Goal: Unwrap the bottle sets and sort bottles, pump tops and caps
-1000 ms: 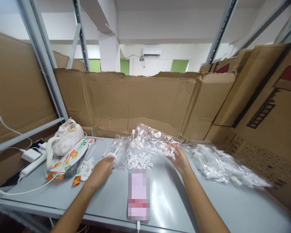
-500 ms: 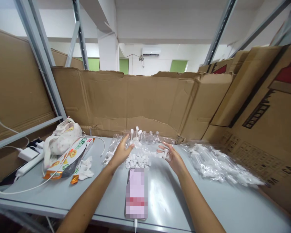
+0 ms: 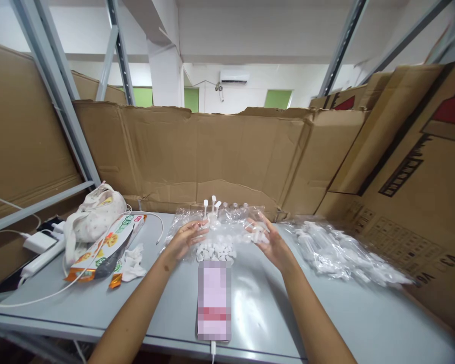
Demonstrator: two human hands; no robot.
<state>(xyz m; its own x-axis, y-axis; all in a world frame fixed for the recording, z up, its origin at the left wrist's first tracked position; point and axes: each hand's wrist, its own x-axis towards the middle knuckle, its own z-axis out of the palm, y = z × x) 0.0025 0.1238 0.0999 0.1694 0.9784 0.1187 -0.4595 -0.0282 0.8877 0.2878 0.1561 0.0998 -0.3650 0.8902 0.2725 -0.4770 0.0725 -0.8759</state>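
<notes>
near the back edge of the grey metal worktop [image 3: 174,306], the loosely open left hand [image 3: 182,240] faces the right hand [image 3: 273,244] cupping small white plastic pieces [image 3: 258,234], likely light, stiff, best pinched mid-body.

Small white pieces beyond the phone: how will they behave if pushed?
The small white pieces would probably scatter rather than shift as one, since they lie loosely heaped. Each is likely light, being so small. They may slide easily, as the table looks smooth and shiny.

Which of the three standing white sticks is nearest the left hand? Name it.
The leftmost stick; the other two stand together, farther from the left hand.
</notes>
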